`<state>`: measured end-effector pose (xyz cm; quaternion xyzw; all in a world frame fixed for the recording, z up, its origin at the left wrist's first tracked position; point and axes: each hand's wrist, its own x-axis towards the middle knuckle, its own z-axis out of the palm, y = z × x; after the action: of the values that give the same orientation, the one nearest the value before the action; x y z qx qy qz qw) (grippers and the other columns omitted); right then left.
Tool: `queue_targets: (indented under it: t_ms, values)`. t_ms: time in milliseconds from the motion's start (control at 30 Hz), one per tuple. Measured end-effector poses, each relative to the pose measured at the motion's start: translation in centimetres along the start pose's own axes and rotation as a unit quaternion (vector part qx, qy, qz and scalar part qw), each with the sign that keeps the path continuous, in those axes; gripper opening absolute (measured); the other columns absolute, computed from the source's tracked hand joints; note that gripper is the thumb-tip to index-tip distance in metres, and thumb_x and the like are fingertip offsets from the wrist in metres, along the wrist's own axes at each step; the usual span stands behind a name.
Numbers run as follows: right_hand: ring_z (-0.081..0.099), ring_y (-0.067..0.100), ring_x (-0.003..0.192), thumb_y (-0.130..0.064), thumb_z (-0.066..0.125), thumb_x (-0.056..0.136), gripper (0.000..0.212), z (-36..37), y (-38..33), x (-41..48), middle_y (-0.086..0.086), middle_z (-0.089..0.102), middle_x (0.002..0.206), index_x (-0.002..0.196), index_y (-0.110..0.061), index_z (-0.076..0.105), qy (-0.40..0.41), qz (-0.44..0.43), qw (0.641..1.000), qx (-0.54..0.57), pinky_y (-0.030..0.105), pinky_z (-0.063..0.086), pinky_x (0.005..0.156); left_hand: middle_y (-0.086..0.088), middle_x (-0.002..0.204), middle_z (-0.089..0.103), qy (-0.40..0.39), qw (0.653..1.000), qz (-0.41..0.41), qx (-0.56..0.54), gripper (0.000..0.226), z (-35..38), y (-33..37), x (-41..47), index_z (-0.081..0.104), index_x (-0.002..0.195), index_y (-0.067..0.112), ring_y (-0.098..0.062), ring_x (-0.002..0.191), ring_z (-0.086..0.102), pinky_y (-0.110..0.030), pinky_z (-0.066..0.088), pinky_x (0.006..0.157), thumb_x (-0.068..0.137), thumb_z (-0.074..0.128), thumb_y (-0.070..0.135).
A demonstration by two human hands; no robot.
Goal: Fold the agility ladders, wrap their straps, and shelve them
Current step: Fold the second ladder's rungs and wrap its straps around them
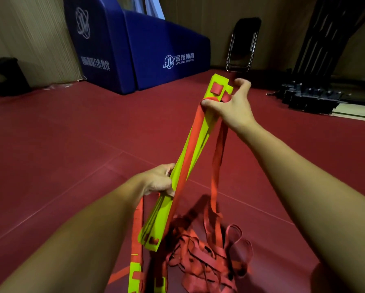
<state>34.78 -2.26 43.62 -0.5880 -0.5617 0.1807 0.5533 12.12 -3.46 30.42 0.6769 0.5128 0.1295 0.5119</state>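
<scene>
yellow rungs [158,220], stacked, hung tilted above the floor [71,144]. left hand [158,182] clamped round their lower half; right hand [230,104] pinched the red strap [216,161] against their top end. strap heap [207,254] lay under the rungs.

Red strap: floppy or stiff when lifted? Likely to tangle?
Probably floppy: the strap hangs limp from the right hand and lies in loose loops on the floor. Likely light, since a thumb pinch holds it. Those loops would probably snag; the yellow rungs look stiff by contrast.
</scene>
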Motion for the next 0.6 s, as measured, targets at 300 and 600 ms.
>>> queue_targets:
  t_ms: [300,600]
  values:
    - [0.064,0.028,0.097,-0.047,0.082,0.064,0.063,2.7,0.8,-2.4,0.0,0.067,0.1,0.11,-0.025,0.046,0.011,0.03,0.996,-0.079,0.038,0.051,0.086,-0.002,0.076,0.055,0.129,0.986,0.069,-0.08,0.037,1.3,5.7,-0.1,0.055,0.098,0.023,-0.018,0.068,0.05,-0.029,0.038,0.056,0.061,0.055,0.019]
    - [0.061,0.04,0.097,-0.05,0.071,0.075,0.05,3.6,0.9,-4.0,0.01,0.065,0.099,0.106,-0.024,0.042,-0.094,-0.022,0.975,-0.201,0.041,0.047,0.08,-0.021,0.122,0.064,0.26,0.958,0.067,0.103,0.071,2.6,5.5,2.3,0.037,0.139,0.004,-0.04,0.118,0.06,-0.043,0.05,0.096,0.083,0.075,0.028]
